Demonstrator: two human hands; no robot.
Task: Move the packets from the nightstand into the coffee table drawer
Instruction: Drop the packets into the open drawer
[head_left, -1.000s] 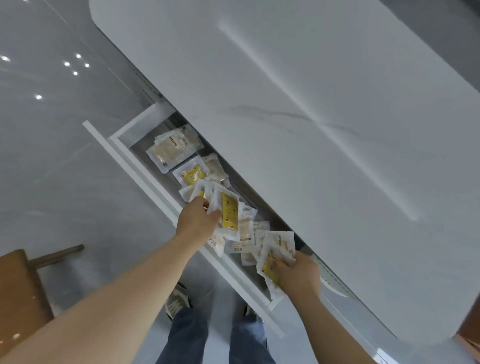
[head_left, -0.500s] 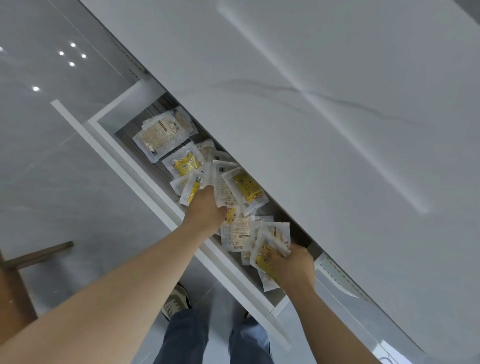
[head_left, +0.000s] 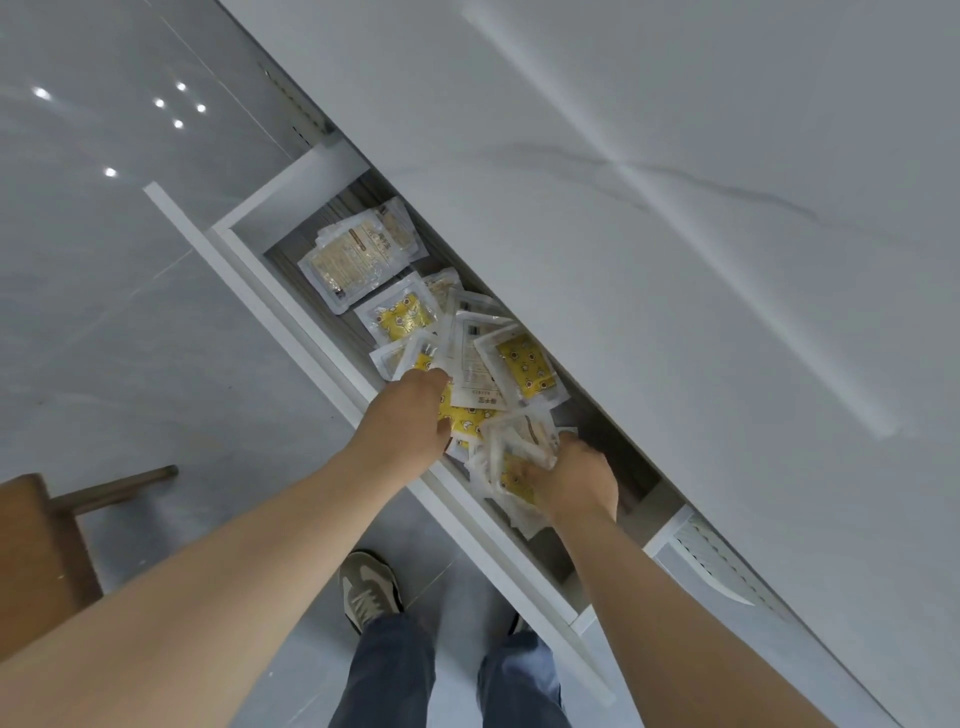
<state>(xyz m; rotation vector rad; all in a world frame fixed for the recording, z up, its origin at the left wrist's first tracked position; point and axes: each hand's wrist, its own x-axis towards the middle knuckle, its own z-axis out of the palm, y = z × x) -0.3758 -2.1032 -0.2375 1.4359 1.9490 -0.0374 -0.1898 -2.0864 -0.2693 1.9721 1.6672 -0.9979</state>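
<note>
The white coffee table drawer (head_left: 270, 291) stands pulled out under the marble tabletop (head_left: 675, 234). Several clear packets with yellow or beige contents lie inside, among them a beige one (head_left: 358, 260) at the far end and a yellow one (head_left: 524, 366) near the tabletop edge. My left hand (head_left: 410, 415) reaches into the drawer, fingers curled down on a bunch of packets (head_left: 478, 379) in the middle. My right hand (head_left: 576, 480) grips a bundle of packets (head_left: 511, 457) at the drawer's near part. The fingertips of both hands are hidden among the packets.
A wooden chair (head_left: 36, 551) stands at the left on the glossy grey floor. My legs and shoes (head_left: 369, 592) are just in front of the drawer's front panel. The tabletop overhangs the drawer's back half.
The left hand has let some packets spread out in the middle of the drawer. The right hand has moved its bundle further in, closer to the left hand. The camera shifted slightly.
</note>
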